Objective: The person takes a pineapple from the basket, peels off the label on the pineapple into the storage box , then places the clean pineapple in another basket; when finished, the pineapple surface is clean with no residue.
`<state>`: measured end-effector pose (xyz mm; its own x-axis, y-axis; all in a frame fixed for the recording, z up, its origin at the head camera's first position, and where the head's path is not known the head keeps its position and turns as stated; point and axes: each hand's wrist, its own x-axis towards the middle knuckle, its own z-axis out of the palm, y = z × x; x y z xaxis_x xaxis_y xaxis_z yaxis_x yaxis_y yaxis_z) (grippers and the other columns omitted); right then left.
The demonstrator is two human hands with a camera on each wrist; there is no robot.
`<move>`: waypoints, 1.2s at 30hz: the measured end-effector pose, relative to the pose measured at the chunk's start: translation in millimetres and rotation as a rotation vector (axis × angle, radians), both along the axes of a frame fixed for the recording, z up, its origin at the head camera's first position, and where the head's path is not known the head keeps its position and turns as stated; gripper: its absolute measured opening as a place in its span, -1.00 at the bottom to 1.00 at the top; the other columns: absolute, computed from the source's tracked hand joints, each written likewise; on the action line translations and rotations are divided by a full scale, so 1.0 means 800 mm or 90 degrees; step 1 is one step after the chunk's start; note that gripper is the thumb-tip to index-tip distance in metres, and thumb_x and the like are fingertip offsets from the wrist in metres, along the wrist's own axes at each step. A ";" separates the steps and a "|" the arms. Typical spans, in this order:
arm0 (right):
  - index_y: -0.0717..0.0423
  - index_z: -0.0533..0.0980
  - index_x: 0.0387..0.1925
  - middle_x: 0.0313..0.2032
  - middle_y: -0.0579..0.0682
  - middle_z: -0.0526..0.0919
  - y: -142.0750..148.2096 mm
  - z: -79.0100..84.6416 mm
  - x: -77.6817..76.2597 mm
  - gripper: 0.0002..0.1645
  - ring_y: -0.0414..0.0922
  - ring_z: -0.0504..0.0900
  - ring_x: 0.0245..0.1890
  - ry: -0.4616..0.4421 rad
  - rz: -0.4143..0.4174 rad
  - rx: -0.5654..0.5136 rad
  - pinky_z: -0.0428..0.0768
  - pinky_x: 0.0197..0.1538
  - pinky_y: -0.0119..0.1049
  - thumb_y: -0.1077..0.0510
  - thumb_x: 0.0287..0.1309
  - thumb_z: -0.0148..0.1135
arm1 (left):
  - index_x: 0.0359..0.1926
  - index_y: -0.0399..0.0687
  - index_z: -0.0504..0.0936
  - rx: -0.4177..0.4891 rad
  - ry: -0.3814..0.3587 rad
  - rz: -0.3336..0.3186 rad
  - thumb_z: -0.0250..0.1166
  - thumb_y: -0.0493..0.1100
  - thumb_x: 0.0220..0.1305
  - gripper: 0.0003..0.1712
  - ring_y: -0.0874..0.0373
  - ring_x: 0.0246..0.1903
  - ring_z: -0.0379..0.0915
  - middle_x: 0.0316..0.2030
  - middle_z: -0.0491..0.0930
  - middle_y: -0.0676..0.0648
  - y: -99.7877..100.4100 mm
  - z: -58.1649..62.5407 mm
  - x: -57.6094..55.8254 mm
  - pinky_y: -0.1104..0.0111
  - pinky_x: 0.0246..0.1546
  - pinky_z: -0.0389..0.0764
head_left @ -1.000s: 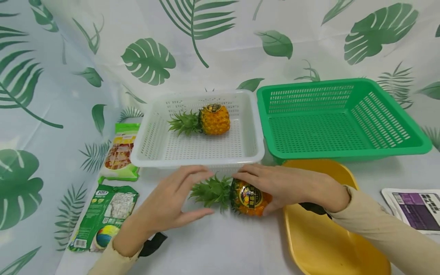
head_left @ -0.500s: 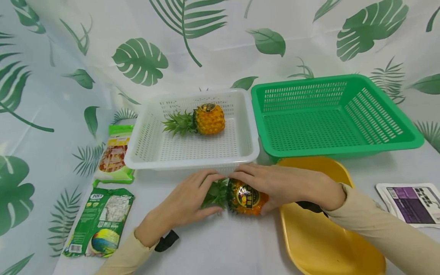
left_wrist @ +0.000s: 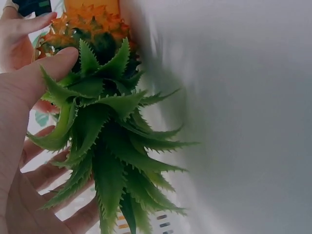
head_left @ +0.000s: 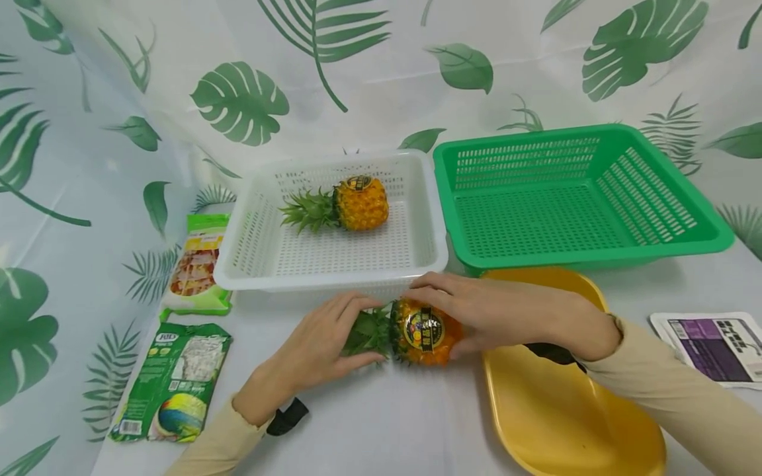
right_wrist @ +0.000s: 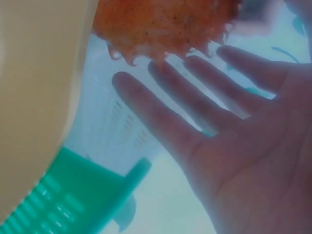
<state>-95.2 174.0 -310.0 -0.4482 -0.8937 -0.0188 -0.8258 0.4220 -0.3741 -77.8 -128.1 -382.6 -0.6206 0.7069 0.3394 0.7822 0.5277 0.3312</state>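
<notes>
A small pineapple (head_left: 425, 332) with a round black-and-gold label lies on its side on the white table, its leafy crown (left_wrist: 112, 141) toward the left. My left hand (head_left: 321, 340) holds the crown, thumb on the near side at the base of the leaves and fingers behind, partly hidden by them. At the fruit's other end is my right hand (head_left: 494, 311); its fingers look fairly straight in the right wrist view, fingertips right at the orange skin (right_wrist: 165, 29). Another pineapple (head_left: 360, 203) lies inside the white basket (head_left: 333, 283).
A green basket (head_left: 589, 254) stands to the right of the white one. The yellow tray (head_left: 553, 410) lies under my right forearm. Two food packets, one light green (head_left: 199, 271) and one dark green (head_left: 172, 380), lie at left; a white-and-purple packet (head_left: 711, 347) is at right.
My left hand has moved right from beside the crown to around it. My right hand has shifted slightly right along the fruit, baring more of the label. The head view has shifted slightly.
</notes>
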 end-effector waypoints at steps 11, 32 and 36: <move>0.31 0.39 0.42 0.38 0.25 0.42 0.002 0.002 0.007 -0.06 0.14 0.54 0.25 0.098 -0.036 0.034 0.67 0.13 -0.02 -0.06 0.17 0.58 | 0.28 -0.09 0.51 0.020 -0.016 0.030 0.64 0.16 0.09 -0.15 0.06 -0.04 0.60 0.06 0.57 -0.08 -0.002 -0.003 0.004 0.19 -0.13 0.70; 0.36 0.40 0.37 0.24 0.23 0.50 -0.003 -0.005 0.015 -0.03 0.10 0.60 0.14 0.123 -0.085 0.038 0.69 0.09 -0.03 -0.02 0.09 0.64 | 0.21 -0.19 0.48 0.025 0.002 0.039 0.67 0.16 0.05 -0.14 0.01 0.03 0.59 0.06 0.56 -0.11 0.004 -0.011 -0.002 0.18 -0.04 0.70; 0.36 0.40 0.37 0.25 0.24 0.51 -0.003 -0.004 0.015 -0.06 0.11 0.60 0.15 0.135 -0.081 0.024 0.68 0.09 -0.04 0.00 0.11 0.63 | 0.20 -0.23 0.48 0.032 0.016 0.042 0.69 0.14 0.03 -0.12 0.00 0.05 0.58 0.05 0.56 -0.12 0.006 -0.014 -0.003 0.18 -0.01 0.69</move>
